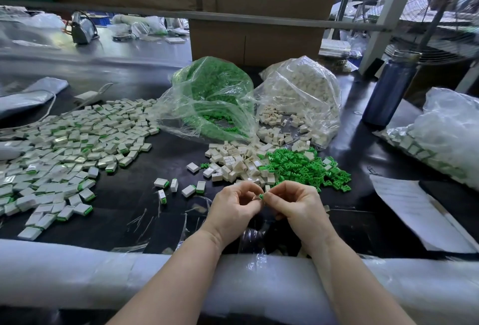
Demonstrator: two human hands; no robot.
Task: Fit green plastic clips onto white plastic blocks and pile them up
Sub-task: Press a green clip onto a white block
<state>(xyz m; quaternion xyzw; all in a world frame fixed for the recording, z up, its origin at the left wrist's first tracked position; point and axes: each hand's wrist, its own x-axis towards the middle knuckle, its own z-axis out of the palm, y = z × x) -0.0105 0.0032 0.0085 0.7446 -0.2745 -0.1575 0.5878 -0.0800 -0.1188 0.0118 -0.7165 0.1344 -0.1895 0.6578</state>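
Green clip sits pinched between my two hands at lower centre of the head view.

I see my left hand and right hand both curled, fingertips meeting on it. Loose green clips and white blocks lie just above; finished blocks spread across the left; two clear bags stand behind.

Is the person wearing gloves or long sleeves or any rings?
No. The left hand and right hand are bare, with no gloves. Both forearms are uncovered as far as the picture shows, so no sleeves appear. No rings, watch or bracelet show on the sides in view.
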